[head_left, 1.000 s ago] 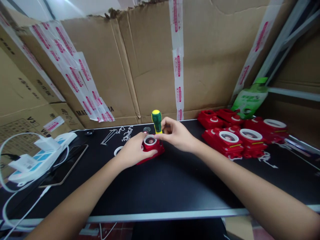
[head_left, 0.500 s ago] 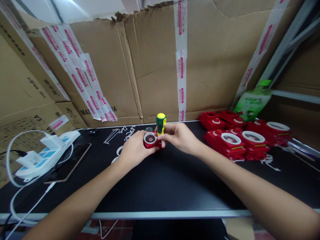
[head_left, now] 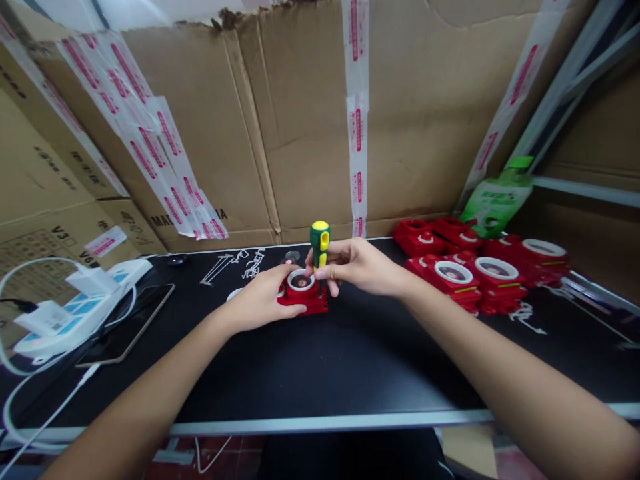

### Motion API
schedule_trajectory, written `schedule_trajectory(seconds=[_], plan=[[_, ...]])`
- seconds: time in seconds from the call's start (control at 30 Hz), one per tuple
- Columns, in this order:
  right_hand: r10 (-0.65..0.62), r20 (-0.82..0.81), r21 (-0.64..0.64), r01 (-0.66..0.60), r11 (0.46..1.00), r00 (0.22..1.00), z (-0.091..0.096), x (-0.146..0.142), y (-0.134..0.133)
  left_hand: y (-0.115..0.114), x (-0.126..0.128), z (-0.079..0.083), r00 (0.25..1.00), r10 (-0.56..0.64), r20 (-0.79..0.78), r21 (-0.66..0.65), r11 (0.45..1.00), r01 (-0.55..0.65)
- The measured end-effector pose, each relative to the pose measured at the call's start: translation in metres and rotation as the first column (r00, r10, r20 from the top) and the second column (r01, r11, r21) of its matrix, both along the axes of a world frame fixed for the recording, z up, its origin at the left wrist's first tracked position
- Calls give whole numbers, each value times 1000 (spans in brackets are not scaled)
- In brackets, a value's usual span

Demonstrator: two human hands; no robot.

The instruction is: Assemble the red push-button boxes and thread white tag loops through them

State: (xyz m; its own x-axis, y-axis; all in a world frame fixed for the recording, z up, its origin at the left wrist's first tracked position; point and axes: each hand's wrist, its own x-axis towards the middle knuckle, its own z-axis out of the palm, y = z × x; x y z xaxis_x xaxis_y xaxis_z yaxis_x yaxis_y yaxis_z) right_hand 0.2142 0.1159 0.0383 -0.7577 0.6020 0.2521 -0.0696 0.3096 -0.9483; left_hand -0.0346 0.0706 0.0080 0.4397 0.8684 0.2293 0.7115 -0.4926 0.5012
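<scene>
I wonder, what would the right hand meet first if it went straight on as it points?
Most likely the nearest white ring; depth is unclear, so perhaps the left hand beyond it instead.

The screwdriver handle [head_left: 319,241] is coloured green and yellow, the housing [head_left: 313,307] red, its ring [head_left: 301,289] white, the surface [head_left: 325,373] black. Brown cardboard [head_left: 305,147] is striped with pink-printed white tape [head_left: 358,127].

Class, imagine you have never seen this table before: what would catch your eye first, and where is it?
The green-and-yellow screwdriver stands out first, upright near the middle, held by the right hand at a red housing that the left hand grips. Next come the clustered red units, several with white rings, on the table's right side, with a green bottle behind them.
</scene>
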Motion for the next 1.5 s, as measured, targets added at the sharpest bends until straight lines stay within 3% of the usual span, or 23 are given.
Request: schedule_trajectory(seconds=[0.07,0.17,0.27,0.4,0.53,0.73,0.97,1.03,1.1,1.13,1.17,1.2,1.23,1.27,1.3,1.37,1.43,1.5], plan=[[-98,1,34,97,995,995,-3,-5,-1,-5,7,0,994,110,-27,44,993,-109],[-261,8,98,259,961,965,-7,-13,-3,-15,23,0,938,327,-112,166,937,-307],[-348,21,114,344,932,937,-6,-13,-3,-19,32,-3,912,376,-166,201,918,-342],[-157,84,94,149,984,984,3,1,1,-14,27,-7,960,208,-186,178,968,-176],[-26,154,120,7,993,988,11,16,3,-7,20,-9,991,-7,-132,119,993,23],[78,-14,-59,-79,995,997,3,13,5,-10,17,0,984,-160,-82,48,985,164],[-24,-205,-115,0,993,979,-15,-4,-1,-11,14,0,981,-179,-77,67,981,184],[-24,-235,-116,-4,993,972,-13,-8,-7,-11,13,-3,981,-166,-102,68,982,174],[-114,-304,-72,97,993,946,-6,-10,-11,-13,14,-5,982,-138,-130,84,985,150],[-212,-338,-19,218,976,917,-2,-10,-11,-15,15,-6,982,-126,-141,98,985,140],[-334,-326,73,375,924,885,2,-8,-11,-16,16,-6,982,-116,-150,110,985,134],[-465,-262,208,520,828,846,5,-6,-9,-18,17,-6,981,-112,-156,116,985,131],[-602,-149,383,607,696,784,7,-4,-5,-19,17,-5,980,-112,-164,117,984,132],[-727,-4,568,600,563,686,7,0,-1,-21,18,-4,978,-113,-174,120,984,135],[-787,82,654,563,505,611,5,3,4,-22,18,-2,977,-109,-182,131,982,134],[-848,203,736,495,462,490,-3,9,15,-20,14,4,978,-93,-188,183,975,128],[-870,307,774,430,464,386,-14,14,24,-12,2,12,985,-20,-169,274,959,66],[-869,398,798,355,486,296,-23,15,29,2,-19,19,975,187,-122,375,918,-129]])
